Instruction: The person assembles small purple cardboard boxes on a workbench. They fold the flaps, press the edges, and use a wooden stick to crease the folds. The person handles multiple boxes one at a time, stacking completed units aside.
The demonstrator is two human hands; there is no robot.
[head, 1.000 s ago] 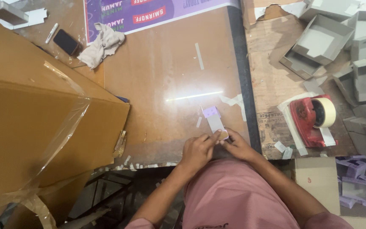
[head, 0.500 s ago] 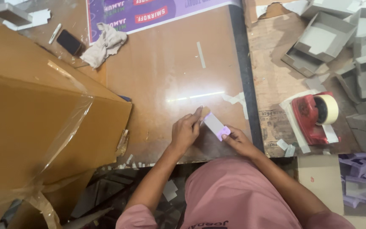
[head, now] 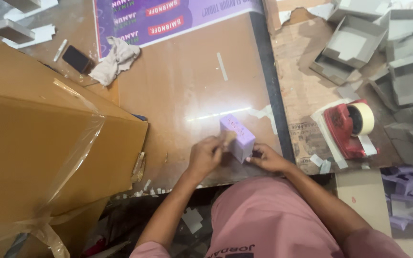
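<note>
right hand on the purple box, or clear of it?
Touching. In the head view the right hand has its fingers against the near end of the small purple box, with no gap visible; the left hand also presses its side.

Big carton [head: 39, 143] blocks left, tape dispenser [head: 347, 126] right

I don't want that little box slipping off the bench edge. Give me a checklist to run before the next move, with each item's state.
1. Both hands on the box: ok. The left hand and right hand flank the small purple box.
2. Box supported: ok, it rests on the brown tabletop.
3. Distance from the near table edge: not ok, it sits close to it.
4. Tape dispenser within reach: ok, the red tape dispenser lies to the right.
5. Box flaps closed: cannot tell.
6. Room on the left: not ok, the large cardboard carton crowds that side.
</note>
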